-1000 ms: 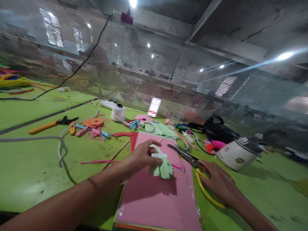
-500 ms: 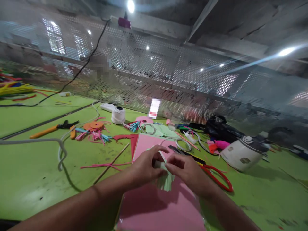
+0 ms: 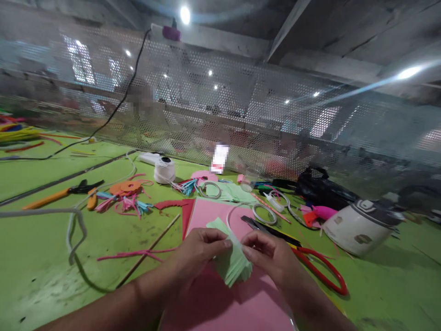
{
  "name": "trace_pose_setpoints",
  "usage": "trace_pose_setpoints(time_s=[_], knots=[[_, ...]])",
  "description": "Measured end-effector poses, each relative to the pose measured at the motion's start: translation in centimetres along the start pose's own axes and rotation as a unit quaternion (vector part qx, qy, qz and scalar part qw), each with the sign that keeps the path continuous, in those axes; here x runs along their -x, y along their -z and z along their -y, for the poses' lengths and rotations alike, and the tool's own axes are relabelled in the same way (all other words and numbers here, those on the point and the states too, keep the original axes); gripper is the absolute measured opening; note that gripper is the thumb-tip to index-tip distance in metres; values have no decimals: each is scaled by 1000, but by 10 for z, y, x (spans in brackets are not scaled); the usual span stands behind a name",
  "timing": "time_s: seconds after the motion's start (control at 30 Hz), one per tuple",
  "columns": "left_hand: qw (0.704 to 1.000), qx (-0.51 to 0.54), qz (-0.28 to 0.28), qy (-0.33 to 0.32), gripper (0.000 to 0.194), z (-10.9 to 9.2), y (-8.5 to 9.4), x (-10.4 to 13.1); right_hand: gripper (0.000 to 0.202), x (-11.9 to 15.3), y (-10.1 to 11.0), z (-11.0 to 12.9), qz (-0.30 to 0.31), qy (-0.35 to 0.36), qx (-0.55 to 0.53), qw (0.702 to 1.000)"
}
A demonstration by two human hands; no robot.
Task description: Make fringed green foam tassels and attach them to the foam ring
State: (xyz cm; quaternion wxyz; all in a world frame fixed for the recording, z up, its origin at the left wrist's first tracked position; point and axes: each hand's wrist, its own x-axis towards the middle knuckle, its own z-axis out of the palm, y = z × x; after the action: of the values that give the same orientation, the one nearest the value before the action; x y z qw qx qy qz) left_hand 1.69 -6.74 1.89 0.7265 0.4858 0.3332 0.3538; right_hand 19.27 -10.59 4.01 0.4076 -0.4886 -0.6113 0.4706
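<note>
A light green paper piece with a fringed lower edge (image 3: pixel 231 269) is held over a stack of pink sheets (image 3: pixel 220 308). My left hand (image 3: pixel 203 250) is closed, its thumb and forefinger pinching the paper's left side. On the right side of the paper, my right hand (image 3: pixel 270 253) is also closed, with the fingertips pressed together at its edge. A thin white wire (image 3: pixel 228 219) curves up from near those fingertips towards a coil behind. To the right lie red-handled scissors (image 3: pixel 324 271), close beside my right hand.
Pliers with orange handles (image 3: pixel 48 197), a thin stick (image 3: pixel 148 250) and coloured paper tassels (image 3: pixel 129 200) lie left on the green table (image 3: pixel 51 262). Behind are a white thread spool (image 3: pixel 164 171), more green paper (image 3: pixel 234 192) and a white wire coil (image 3: pixel 264 214). A white pot-like container (image 3: pixel 358 230) stands right.
The green paper has been turned and spread, so more of its face shows. My left hand has lowered and now pinches its left side. The view has shifted slightly.
</note>
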Motion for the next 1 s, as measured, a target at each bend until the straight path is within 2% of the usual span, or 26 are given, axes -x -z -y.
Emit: trace_pose_setpoints(time_s=[0.17, 0.3, 0.57, 0.73, 0.9, 0.93, 1.0], knots=[[999, -31, 34, 27, 27, 5, -3, 4, 21, 5, -3, 4, 3, -12, -1, 1000], [996, -77, 43, 19, 25, 7, -4, 5, 18, 9, -5, 4, -4, -3, 40, 999], [993, -109, 54, -7, 27, 12, -5, 6, 16, 12, -8, 1, -6, -3, 40, 999], [990, -118, 80, 8, 31, 10, -8, 10, 19, 15, -7, -2, 7, -7, 71, 997], [989, -128, 77, -5, 28, 10, -3, 5, 21, 11, -5, -2, 5, -20, 57, 998], [991, -114, 65, -13, 27, 7, 0, 2, 21, 9, -3, -2, -5, -20, 58, 998], [995, -98, -6, -23, 23, -2, 12, -5, 23, 3, 2, -6, -48, -11, 75, 996]])
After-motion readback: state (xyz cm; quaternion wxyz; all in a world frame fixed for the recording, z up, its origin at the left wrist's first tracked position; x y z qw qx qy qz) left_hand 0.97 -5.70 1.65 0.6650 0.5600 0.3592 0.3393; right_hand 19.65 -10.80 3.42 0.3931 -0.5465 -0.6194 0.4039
